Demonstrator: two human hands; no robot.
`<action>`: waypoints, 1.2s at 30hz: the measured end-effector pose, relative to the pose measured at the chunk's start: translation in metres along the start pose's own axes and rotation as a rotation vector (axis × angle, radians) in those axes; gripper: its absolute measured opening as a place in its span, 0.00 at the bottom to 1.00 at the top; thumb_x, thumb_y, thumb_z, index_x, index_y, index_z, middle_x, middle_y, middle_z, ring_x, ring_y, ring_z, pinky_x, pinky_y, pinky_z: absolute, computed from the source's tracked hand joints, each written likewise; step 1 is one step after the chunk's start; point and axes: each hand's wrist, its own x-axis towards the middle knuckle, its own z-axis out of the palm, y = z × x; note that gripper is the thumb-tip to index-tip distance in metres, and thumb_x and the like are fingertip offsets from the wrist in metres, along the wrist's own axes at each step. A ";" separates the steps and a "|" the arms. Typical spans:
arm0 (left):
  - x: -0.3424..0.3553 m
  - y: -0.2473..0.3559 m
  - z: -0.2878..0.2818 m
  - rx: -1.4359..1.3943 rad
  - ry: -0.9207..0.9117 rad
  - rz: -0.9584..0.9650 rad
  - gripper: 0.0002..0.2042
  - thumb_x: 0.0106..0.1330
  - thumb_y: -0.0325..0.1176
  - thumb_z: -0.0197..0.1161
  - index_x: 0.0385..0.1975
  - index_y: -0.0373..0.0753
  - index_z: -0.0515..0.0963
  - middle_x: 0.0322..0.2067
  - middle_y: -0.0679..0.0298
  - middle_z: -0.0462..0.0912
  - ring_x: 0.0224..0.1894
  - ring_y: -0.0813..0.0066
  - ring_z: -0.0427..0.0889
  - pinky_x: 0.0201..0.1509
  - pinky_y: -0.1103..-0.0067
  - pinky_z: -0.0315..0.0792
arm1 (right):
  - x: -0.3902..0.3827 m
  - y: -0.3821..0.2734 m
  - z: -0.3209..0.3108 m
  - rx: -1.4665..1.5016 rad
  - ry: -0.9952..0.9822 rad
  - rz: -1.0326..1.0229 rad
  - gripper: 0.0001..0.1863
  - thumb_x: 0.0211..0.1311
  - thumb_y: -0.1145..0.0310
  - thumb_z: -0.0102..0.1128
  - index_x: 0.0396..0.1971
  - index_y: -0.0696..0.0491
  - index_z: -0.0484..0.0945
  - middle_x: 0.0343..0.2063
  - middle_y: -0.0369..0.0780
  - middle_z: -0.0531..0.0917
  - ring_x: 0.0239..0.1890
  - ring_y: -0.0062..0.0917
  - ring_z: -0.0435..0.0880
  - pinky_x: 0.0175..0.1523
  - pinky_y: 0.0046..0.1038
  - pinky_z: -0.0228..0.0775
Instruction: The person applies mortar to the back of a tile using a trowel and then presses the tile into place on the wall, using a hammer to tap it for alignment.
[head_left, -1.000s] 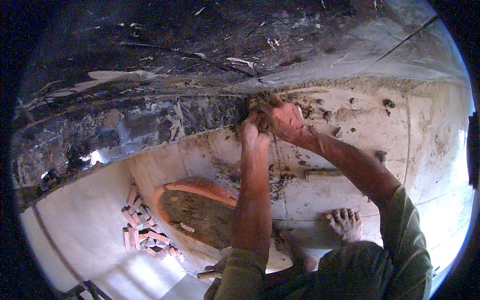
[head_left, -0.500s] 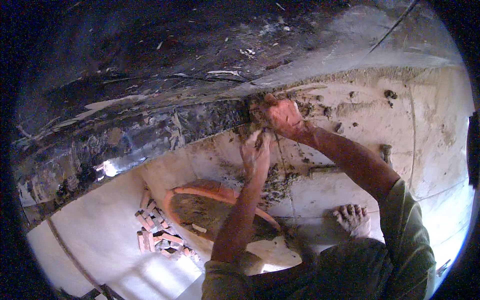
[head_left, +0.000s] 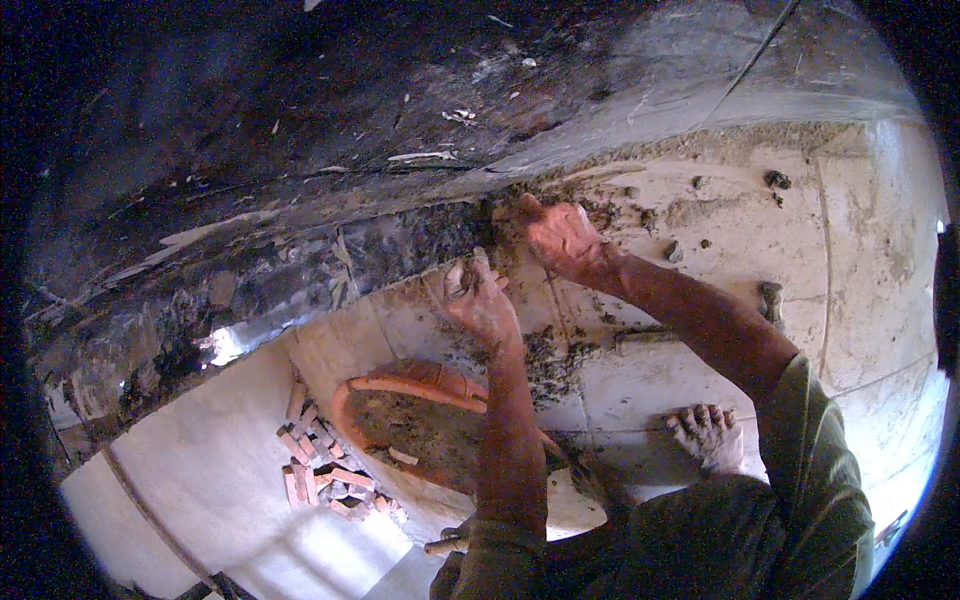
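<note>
a view looking down at a pale tiled floor point(head_left: 200, 490) smeared with mud. in the lower left of the frame lies a small heap of broken red brick pieces point(head_left: 322, 472), just beside a shallow orange pan point(head_left: 405, 378) that holds dark wet mud. near the centre, the left hand point(head_left: 480, 297) is raised from the pan toward a dark, rough wall base point(head_left: 300, 270), its fingers point(head_left: 462, 278) curled loosely around a clump of mud. just right of it, the right hand point(head_left: 562, 238) presses flat against the joint between floor and wall, fingers spread and caked in mud, gripping nothing that can be seen. scattered mud lumps point(head_left: 555, 352) lie on the tiles below. at lower right, a bare foot point(head_left: 708, 436) rests on the floor.
</note>
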 end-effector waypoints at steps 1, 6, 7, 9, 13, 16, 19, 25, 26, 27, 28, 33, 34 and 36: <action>0.001 -0.003 0.000 -0.006 0.029 0.074 0.19 0.60 0.36 0.65 0.44 0.28 0.71 0.25 0.55 0.78 0.23 0.71 0.78 0.26 0.80 0.75 | 0.000 0.000 0.002 0.004 -0.129 0.096 0.05 0.47 0.66 0.55 0.19 0.51 0.75 0.13 0.41 0.72 0.18 0.37 0.77 0.19 0.41 0.66; 0.002 -0.002 0.002 -0.118 0.017 0.105 0.19 0.60 0.36 0.66 0.43 0.28 0.71 0.24 0.54 0.79 0.23 0.71 0.78 0.27 0.80 0.75 | 0.004 -0.006 -0.003 -0.081 -0.031 -0.049 0.14 0.51 0.66 0.52 0.39 0.53 0.76 0.17 0.44 0.77 0.19 0.36 0.78 0.19 0.41 0.68; 0.001 0.001 0.003 -0.112 0.031 0.060 0.19 0.59 0.35 0.66 0.43 0.28 0.71 0.24 0.54 0.80 0.24 0.70 0.79 0.27 0.80 0.75 | 0.002 -0.006 -0.001 -0.082 -0.033 -0.050 0.14 0.51 0.66 0.52 0.39 0.53 0.76 0.17 0.44 0.77 0.19 0.36 0.78 0.19 0.41 0.68; 0.000 0.000 0.006 -0.126 0.053 0.078 0.18 0.60 0.34 0.66 0.42 0.28 0.71 0.25 0.53 0.80 0.25 0.70 0.79 0.28 0.79 0.76 | 0.002 -0.007 0.000 -0.141 -0.058 -0.064 0.14 0.53 0.67 0.51 0.39 0.53 0.77 0.18 0.44 0.77 0.19 0.37 0.78 0.19 0.41 0.69; -0.001 -0.001 0.014 -0.214 0.086 0.144 0.14 0.60 0.31 0.63 0.40 0.30 0.72 0.25 0.52 0.80 0.26 0.68 0.80 0.29 0.77 0.77 | 0.002 -0.005 0.005 -0.138 -0.208 0.069 0.14 0.53 0.68 0.51 0.40 0.55 0.77 0.19 0.45 0.78 0.20 0.38 0.79 0.20 0.41 0.70; -0.003 0.000 0.017 -0.193 0.081 0.178 0.12 0.60 0.30 0.62 0.39 0.30 0.72 0.27 0.51 0.80 0.27 0.66 0.81 0.30 0.75 0.78 | 0.003 -0.002 0.003 -0.072 -0.076 -0.135 0.15 0.53 0.68 0.51 0.40 0.58 0.76 0.21 0.46 0.79 0.21 0.38 0.81 0.20 0.39 0.71; -0.005 0.005 0.022 -0.156 0.192 0.100 0.12 0.60 0.29 0.63 0.35 0.28 0.71 0.30 0.53 0.79 0.26 0.67 0.79 0.28 0.77 0.78 | 0.010 -0.017 -0.009 -0.218 -0.283 -0.039 0.14 0.54 0.68 0.51 0.40 0.59 0.74 0.20 0.46 0.79 0.21 0.35 0.82 0.19 0.37 0.71; -0.005 0.005 0.028 -0.208 0.214 0.103 0.10 0.61 0.29 0.61 0.33 0.28 0.71 0.29 0.53 0.79 0.27 0.67 0.80 0.29 0.76 0.79 | 0.012 -0.023 -0.014 -0.270 -0.282 -0.017 0.16 0.55 0.67 0.51 0.41 0.59 0.72 0.20 0.44 0.79 0.20 0.33 0.82 0.18 0.36 0.71; -0.005 0.004 0.029 -0.207 0.216 0.102 0.10 0.61 0.29 0.61 0.33 0.28 0.71 0.29 0.53 0.79 0.27 0.67 0.80 0.29 0.76 0.79 | 0.012 -0.023 -0.012 -0.284 -0.248 -0.013 0.15 0.55 0.67 0.52 0.40 0.59 0.73 0.19 0.44 0.79 0.19 0.33 0.81 0.17 0.35 0.71; -0.005 0.005 0.030 -0.228 0.221 0.088 0.10 0.60 0.29 0.62 0.33 0.28 0.71 0.28 0.54 0.79 0.26 0.67 0.80 0.29 0.76 0.78 | 0.012 -0.023 -0.010 -0.300 -0.214 -0.009 0.15 0.54 0.67 0.52 0.39 0.59 0.73 0.19 0.43 0.79 0.18 0.33 0.81 0.16 0.34 0.70; -0.005 0.006 0.031 -0.252 0.223 0.073 0.10 0.60 0.29 0.62 0.33 0.29 0.71 0.28 0.54 0.79 0.26 0.67 0.80 0.29 0.76 0.78 | 0.008 -0.016 -0.001 -0.304 -0.215 -0.008 0.15 0.54 0.67 0.52 0.39 0.59 0.73 0.19 0.43 0.79 0.18 0.33 0.81 0.16 0.34 0.70; -0.004 0.004 0.031 -0.235 0.276 0.108 0.11 0.59 0.29 0.64 0.33 0.30 0.72 0.27 0.55 0.79 0.25 0.68 0.79 0.29 0.77 0.75 | 0.014 -0.014 0.003 -0.338 -0.198 -0.127 0.16 0.53 0.70 0.53 0.38 0.66 0.73 0.15 0.42 0.77 0.14 0.31 0.78 0.12 0.32 0.67; -0.004 0.006 0.031 -0.252 0.265 0.136 0.11 0.58 0.29 0.65 0.33 0.30 0.72 0.27 0.55 0.79 0.24 0.69 0.78 0.29 0.78 0.75 | 0.015 -0.015 -0.001 -0.334 -0.204 -0.128 0.16 0.53 0.70 0.53 0.38 0.66 0.73 0.15 0.42 0.77 0.14 0.31 0.78 0.12 0.32 0.67; -0.003 0.004 0.030 -0.264 0.278 0.124 0.11 0.58 0.29 0.65 0.33 0.30 0.72 0.27 0.55 0.79 0.24 0.69 0.79 0.29 0.77 0.75 | 0.017 -0.015 -0.005 -0.352 -0.179 -0.230 0.18 0.52 0.70 0.54 0.40 0.69 0.72 0.14 0.42 0.77 0.13 0.29 0.77 0.11 0.32 0.65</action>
